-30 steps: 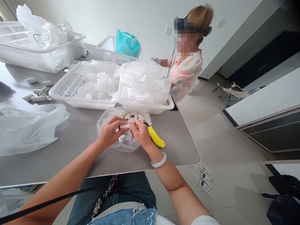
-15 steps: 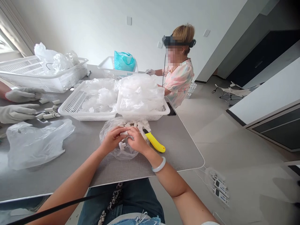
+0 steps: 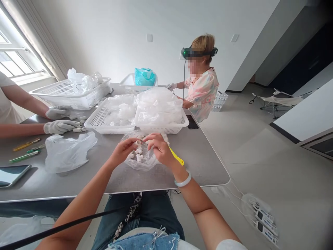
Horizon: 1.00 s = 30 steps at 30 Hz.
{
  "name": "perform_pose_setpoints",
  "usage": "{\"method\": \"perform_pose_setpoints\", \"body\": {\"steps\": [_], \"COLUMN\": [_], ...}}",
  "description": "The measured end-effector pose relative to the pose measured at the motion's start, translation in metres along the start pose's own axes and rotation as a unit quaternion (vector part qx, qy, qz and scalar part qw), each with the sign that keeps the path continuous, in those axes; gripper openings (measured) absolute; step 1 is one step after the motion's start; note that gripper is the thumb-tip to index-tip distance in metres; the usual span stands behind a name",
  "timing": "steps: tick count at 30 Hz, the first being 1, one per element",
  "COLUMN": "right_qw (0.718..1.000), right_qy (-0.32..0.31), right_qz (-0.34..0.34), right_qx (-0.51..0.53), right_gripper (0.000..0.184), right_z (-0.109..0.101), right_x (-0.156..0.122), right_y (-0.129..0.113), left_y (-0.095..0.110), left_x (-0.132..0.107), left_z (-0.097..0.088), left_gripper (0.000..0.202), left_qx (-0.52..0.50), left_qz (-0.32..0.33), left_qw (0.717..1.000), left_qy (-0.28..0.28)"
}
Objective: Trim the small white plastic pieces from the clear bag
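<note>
Between the thumb and fingers of my left hand point(image 3: 123, 150) is a small white plastic pipe fitting point(image 3: 138, 142). My right hand point(image 3: 160, 148) is beside it with bent fingers, the index fingertip at the fitting's rim. Whatever the right fingertips pinch is too small to make out. Below both hands lies an open clear plastic bag point(image 3: 145, 164) with several white fittings point(image 3: 139, 157) in it. A yellow-handled tool point(image 3: 178, 157) rests right of the bag, partly hidden by my right hand.
White baskets of clear bags point(image 3: 110, 130) stand behind my hands. A co-worker's gloved hands point(image 3: 59, 127) are among white pieces at left, near a loose plastic bag point(image 3: 68, 156), screwdrivers point(image 3: 26, 156) and a phone point(image 3: 13, 175). Another person point(image 3: 201, 86) sits beyond the table's right corner, near a black phone point(image 3: 192, 122).
My hands have moved slightly apart, and the right fingers have lifted off most of the fitting. The view has shifted left, showing more of the co-worker's arms. The yellow handle is more covered.
</note>
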State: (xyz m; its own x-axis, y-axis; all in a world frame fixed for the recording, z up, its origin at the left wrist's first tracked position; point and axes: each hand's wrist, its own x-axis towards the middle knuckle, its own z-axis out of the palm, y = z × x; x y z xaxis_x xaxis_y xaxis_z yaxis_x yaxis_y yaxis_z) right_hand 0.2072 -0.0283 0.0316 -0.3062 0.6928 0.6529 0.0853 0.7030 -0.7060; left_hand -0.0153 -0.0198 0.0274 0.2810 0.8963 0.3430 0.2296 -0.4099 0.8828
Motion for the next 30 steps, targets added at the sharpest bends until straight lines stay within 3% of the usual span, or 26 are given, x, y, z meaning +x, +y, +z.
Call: {"method": "perform_pose_setpoints", "body": {"steps": [3, 6, 9, 11, 13, 15, 17, 19, 21, 24, 26, 30], "right_qw": [0.989, 0.981, 0.995, 0.998, 0.98, 0.963, 0.97, 0.983, 0.979, 0.927, 0.921, 0.931], "right_qy": [-0.089, -0.118, -0.072, 0.024, 0.147, 0.226, 0.219, 0.163, 0.125, 0.188, 0.225, 0.166], "right_qz": [-0.066, -0.05, 0.005, 0.066, 0.126, 0.138, 0.103, 0.087, 0.141, 0.266, 0.267, 0.249], "right_qx": [-0.103, -0.145, -0.075, 0.008, 0.053, 0.042, 0.012, 0.014, 0.078, 0.184, 0.172, 0.208], "right_gripper": [0.03, 0.032, 0.031, 0.029, 0.026, 0.027, 0.029, 0.036, 0.047, 0.061, 0.054, 0.039], "right_z": [0.008, 0.019, 0.017, 0.008, -0.001, -0.001, 0.012, 0.032, 0.05, 0.058, 0.055, 0.053], "right_x": [-0.007, -0.012, -0.014, -0.014, -0.013, -0.012, -0.01, -0.008, -0.007, -0.006, -0.007, -0.007], "right_y": [-0.002, -0.004, -0.011, -0.02, -0.029, -0.037, -0.041, -0.039, -0.031, -0.019, -0.016, -0.017], "left_y": [0.017, 0.028, 0.031, 0.031, 0.032, 0.034, 0.039, 0.045, 0.051, 0.056, 0.056, 0.054], "left_x": [-0.004, -0.004, -0.003, -0.004, -0.006, -0.011, -0.016, -0.023, -0.028, -0.031, -0.028, -0.017], "left_z": [0.009, 0.018, 0.022, 0.023, 0.025, 0.032, 0.043, 0.055, 0.063, 0.063, 0.057, 0.046], "left_gripper": [0.036, 0.031, 0.021, 0.02, 0.026, 0.036, 0.043, 0.045, 0.042, 0.039, 0.04, 0.038], "left_qx": [-0.045, -0.01, 0.079, 0.096, 0.032, -0.084, -0.189, -0.248, -0.292, -0.372, -0.419, -0.465], "left_qz": [-0.018, -0.002, 0.044, 0.043, -0.002, -0.07, -0.125, -0.147, -0.146, -0.159, -0.186, -0.227], "left_qw": [0.998, 0.999, 0.996, 0.992, 0.991, 0.981, 0.96, 0.943, 0.932, 0.904, 0.879, 0.85], "left_qy": [-0.036, -0.032, 0.02, 0.073, 0.128, 0.158, 0.164, 0.165, 0.155, 0.138, 0.128, 0.099]}}
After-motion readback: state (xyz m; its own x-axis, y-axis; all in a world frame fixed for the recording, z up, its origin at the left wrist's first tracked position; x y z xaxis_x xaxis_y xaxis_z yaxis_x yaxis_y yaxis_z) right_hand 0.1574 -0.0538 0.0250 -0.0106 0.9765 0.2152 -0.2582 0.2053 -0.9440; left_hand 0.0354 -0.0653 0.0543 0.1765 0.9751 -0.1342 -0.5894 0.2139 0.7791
